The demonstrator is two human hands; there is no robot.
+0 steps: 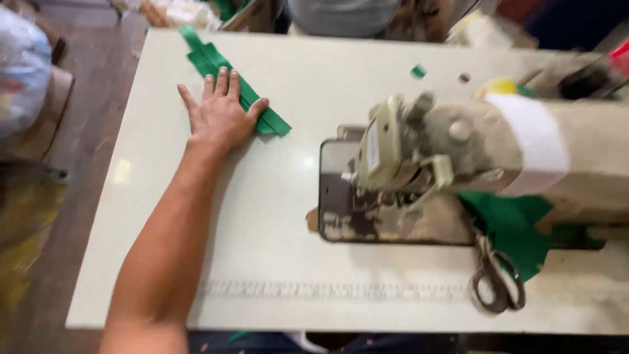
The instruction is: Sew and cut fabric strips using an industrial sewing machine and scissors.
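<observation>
Left hand (221,111) lies flat on the desk (275,216), palm down and fingers spread wide, the arm stretched out from the near edge. Its fingers and thumb rest on a stack of green fabric strips (226,72), pressing them down rather than gripping them; the strips run on a slant from the far left edge of the desk to a squared end just right of the thumb. The right hand is out of view.

To the right of the hand, well apart from it, stands a worn cream sewing machine (458,151), its head hanging over a scuffed metal bed plate (354,216) set into the desk. A white band (537,151) wraps the machine's arm. A larger piece of green fabric (517,229) lies under the arm, and a pair of scissors (498,282) lies on its near corner, handles toward the near edge. A small green scrap (418,71) sits alone on the far part of the desk. A printed ruler strip (327,292) runs along the near edge.
</observation>
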